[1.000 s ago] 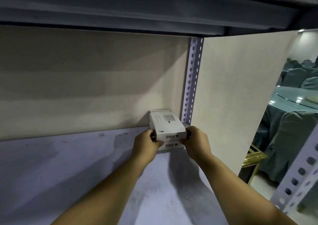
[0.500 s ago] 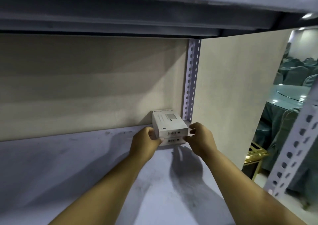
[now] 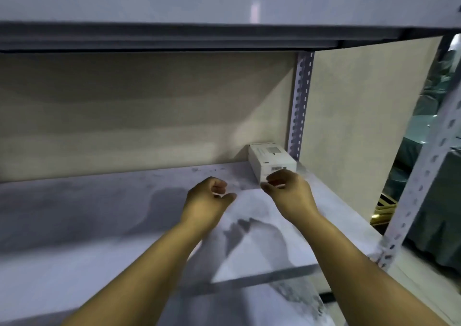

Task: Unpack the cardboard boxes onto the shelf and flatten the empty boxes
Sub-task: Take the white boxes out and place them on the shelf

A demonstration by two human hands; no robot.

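Note:
Two small white boxes [image 3: 270,162] sit stacked in the back right corner of the grey shelf board [image 3: 104,221], against the beige back panel. My left hand [image 3: 208,199] hovers over the shelf, a short way in front and to the left of the stack, fingers loosely curled and holding nothing. My right hand [image 3: 289,191] is just in front of the stack, fingers loosely curled and empty; it hides the lower front of the boxes. No cardboard box is in view.
A perforated grey upright [image 3: 300,106] stands in the back corner beside the boxes, another upright [image 3: 424,176] at the front right. The upper shelf [image 3: 199,9] hangs overhead. Green-covered chairs and a table [image 3: 439,201] lie beyond the right side.
Both hands have let go of the stacked white boxes and drawn back toward me. The boxes stay in the corner. The view has tilted down a little.

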